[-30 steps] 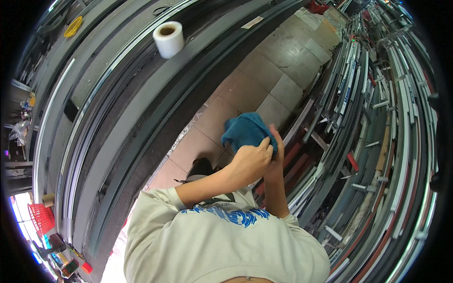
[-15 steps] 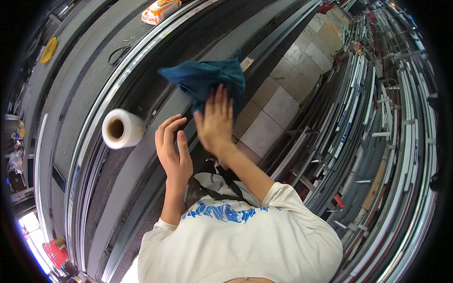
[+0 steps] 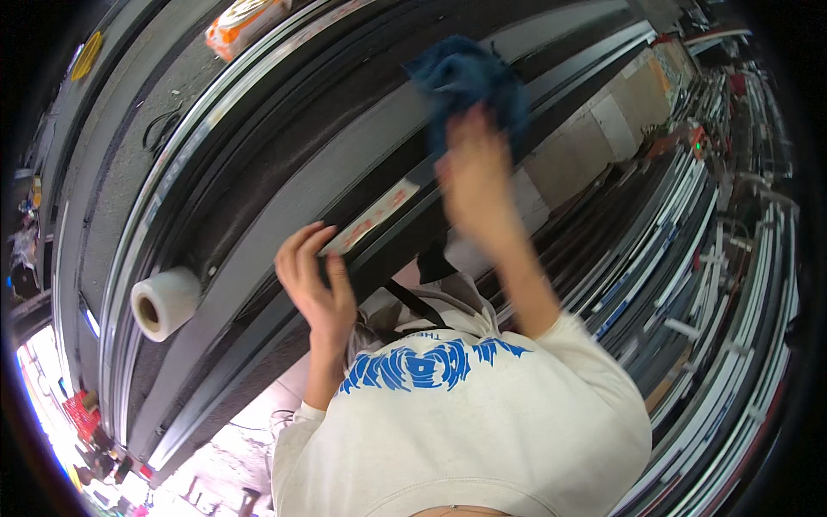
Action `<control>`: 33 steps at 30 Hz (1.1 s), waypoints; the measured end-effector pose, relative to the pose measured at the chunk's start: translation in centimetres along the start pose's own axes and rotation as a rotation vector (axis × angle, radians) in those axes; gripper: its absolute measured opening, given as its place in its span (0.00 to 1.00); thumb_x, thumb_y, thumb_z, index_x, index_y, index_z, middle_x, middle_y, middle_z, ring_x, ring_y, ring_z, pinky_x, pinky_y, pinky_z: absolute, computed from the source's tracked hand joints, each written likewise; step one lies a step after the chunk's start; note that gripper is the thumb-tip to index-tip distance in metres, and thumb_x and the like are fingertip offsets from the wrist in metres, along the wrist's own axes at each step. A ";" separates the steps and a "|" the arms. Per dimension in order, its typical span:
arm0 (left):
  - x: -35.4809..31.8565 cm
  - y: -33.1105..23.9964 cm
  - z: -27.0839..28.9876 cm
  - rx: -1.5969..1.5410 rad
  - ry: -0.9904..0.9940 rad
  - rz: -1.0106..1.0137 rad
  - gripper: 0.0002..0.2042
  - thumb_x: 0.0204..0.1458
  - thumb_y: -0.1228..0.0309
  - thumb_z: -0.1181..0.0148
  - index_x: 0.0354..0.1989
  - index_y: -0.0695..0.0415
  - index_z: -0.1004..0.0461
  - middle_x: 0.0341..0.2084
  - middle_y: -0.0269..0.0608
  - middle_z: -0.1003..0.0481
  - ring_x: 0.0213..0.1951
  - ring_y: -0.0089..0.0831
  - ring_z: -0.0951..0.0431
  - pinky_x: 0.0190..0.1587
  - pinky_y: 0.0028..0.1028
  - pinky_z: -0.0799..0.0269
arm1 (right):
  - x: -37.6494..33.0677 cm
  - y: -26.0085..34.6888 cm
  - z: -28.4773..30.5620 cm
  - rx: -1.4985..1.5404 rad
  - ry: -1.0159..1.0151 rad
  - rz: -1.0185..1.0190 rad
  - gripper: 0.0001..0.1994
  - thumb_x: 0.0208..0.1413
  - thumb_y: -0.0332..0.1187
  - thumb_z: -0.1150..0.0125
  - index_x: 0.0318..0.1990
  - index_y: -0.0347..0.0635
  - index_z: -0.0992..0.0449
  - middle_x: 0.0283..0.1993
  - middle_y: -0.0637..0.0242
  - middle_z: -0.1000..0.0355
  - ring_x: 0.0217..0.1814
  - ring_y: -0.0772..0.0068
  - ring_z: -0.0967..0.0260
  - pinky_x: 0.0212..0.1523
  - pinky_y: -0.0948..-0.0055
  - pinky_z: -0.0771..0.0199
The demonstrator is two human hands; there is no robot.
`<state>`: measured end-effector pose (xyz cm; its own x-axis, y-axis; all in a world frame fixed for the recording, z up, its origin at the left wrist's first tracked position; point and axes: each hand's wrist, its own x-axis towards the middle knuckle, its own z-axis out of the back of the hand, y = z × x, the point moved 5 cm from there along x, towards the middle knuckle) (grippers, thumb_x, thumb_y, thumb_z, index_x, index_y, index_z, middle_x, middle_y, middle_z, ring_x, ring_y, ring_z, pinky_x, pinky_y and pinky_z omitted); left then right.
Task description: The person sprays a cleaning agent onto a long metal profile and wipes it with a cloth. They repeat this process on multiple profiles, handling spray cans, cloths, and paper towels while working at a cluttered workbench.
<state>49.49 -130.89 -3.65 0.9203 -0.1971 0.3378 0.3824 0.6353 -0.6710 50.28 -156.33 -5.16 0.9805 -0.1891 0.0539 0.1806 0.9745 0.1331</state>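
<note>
Long, flat, dark grey metal bars [image 3: 310,185] run from 7 o'clock up to 1 o'clock. A big pile of long, thin silver, white and dark bars [image 3: 663,267] fills the space from 2 to 4 o'clock. The person's loose white cloth shirt with blue print [image 3: 482,439] is at 6 o'clock.

A crumpled, soft, dark blue cloth [image 3: 474,77] is between 12 and 1 o'clock, over the grey bars. The bare right hand [image 3: 478,172], at 1 o'clock, is on the near part of the cloth. It is blurry, so I cannot tell if its fingers are flat or curled around the cloth. The bare left hand [image 3: 314,280] is near 9 o'clock. It holds nothing, and its bent fingers are well away from its thumb.

Farther out at 9 o'clock is a fat, round, see-through white roll [image 3: 177,302]. A shiny orange and white packet [image 3: 245,26] is at 11 o'clock. A thin, pale paper strip with red marks [image 3: 375,215] lies just beside the left fingertips, toward 11 o'clock. A small yellow ring [image 3: 86,56] is at 10 o'clock.
</note>
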 end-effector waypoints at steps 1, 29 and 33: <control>0.7 -0.5 -0.9 -0.038 -0.089 0.038 0.10 0.58 0.73 0.44 0.46 0.60 0.24 0.49 0.47 0.26 0.54 0.44 0.29 0.59 0.40 0.38 | -1.8 3.1 -1.0 0.119 -0.042 0.074 0.33 0.63 0.43 0.46 0.70 0.34 0.42 0.78 0.43 0.60 0.80 0.44 0.62 0.76 0.44 0.62; 13.3 -17.3 -24.9 0.182 0.069 0.003 0.16 0.57 0.70 0.40 0.53 0.56 0.26 0.59 0.49 0.34 0.64 0.47 0.41 0.66 0.46 0.48 | 19.7 -50.2 0.9 0.130 -0.272 -0.597 0.51 0.63 0.67 0.64 0.74 0.26 0.68 0.73 0.20 0.74 0.79 0.27 0.74 0.75 0.39 0.78; 12.8 -17.0 -25.1 0.434 -0.054 0.057 0.19 0.61 0.58 0.44 0.55 0.55 0.27 0.60 0.50 0.35 0.65 0.47 0.43 0.67 0.49 0.53 | 27.6 -67.7 2.4 0.147 -0.254 -0.779 0.49 0.62 0.68 0.68 0.75 0.34 0.65 0.75 0.24 0.73 0.80 0.29 0.76 0.75 0.39 0.80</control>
<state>56.89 -162.92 -4.48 0.9287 -0.1207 0.3506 0.2507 0.9010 -0.3539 64.89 -227.77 -10.35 0.5282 -0.8416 0.1122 0.7709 0.5308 0.3520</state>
